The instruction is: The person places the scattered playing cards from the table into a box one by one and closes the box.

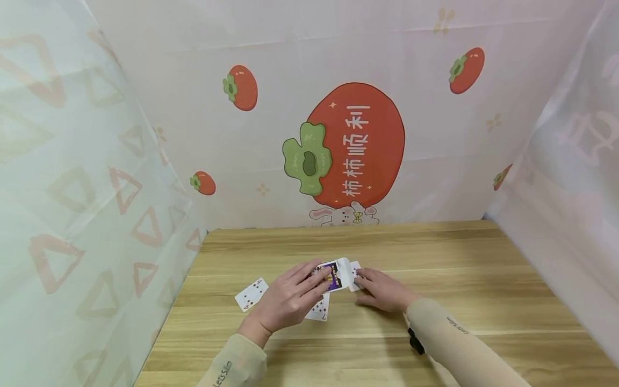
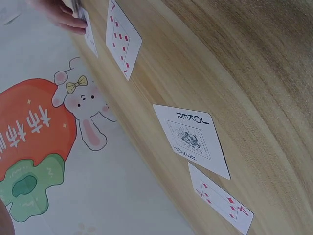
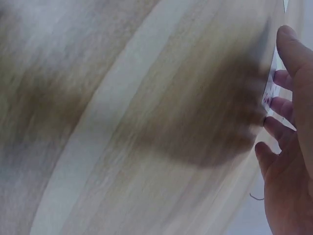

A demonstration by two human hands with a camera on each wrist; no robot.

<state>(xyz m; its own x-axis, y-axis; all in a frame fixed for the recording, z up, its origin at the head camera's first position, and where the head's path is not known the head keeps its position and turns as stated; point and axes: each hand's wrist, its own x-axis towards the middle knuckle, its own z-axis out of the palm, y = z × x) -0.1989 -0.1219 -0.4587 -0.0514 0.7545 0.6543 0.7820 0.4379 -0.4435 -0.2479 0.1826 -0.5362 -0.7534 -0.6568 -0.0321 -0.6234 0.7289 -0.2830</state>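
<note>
In the centre of the head view, the left hand [image 1: 287,298] grips a card box [image 1: 332,276], fingers laid across its printed face. The right hand [image 1: 387,290], apart from the left, touches a playing card [image 1: 355,266] on the bench [image 1: 459,263] with extended fingertips. The seven of diamonds [image 1: 318,310] lies partly covered at lower centre, the four of diamonds [image 1: 252,295] left of it. The left wrist view shows a joker [image 2: 188,138] right of centre, between those two.

Cards [image 1: 251,294] on table [image 1: 435,252], box [image 1: 336,278] apparently above
</note>
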